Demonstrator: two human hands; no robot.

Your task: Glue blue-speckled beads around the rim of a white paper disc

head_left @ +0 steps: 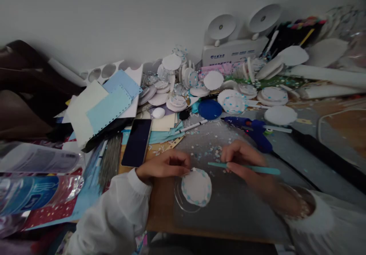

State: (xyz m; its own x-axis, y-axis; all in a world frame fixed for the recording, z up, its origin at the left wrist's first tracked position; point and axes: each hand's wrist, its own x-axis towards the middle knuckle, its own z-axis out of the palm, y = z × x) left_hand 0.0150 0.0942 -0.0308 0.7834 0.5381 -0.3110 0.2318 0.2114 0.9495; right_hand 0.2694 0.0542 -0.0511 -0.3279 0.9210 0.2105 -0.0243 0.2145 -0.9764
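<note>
As it lies on the mat [228, 218] between our hands, the disc [197, 187] shows a white face with pale blue spots around its rim, and a clear ring [183, 206] peeks out from under its lower left side. Our left hand [167, 164] reaches in from the upper left, thumb and fingers close together at the disc's top edge; whether they pinch it or only touch it, we cannot tell. Our right hand [246, 160] is to the right of the disc, apart from it, closed around a teal stick [267, 170] whose narrow end points left. Just above the disc, small white and blue bits [210, 149] are strewn over the mat, which covers part of the wooden counter [160, 215]. Beyond our right hand lies a blue glue gun [254, 128], a red light glowing on its body and its nozzle turned left. Near our left hand we have a dark phone [137, 142], with a pen [191, 126] and a blue lid [210, 110] farther over. Behind these, white discs [171, 61] crowd together in piles before a box [231, 53]. On our left are paper sheets [108, 106], a bundle of wires [110, 165] and, nearest us, a bottle [40, 192] on its side.
</note>
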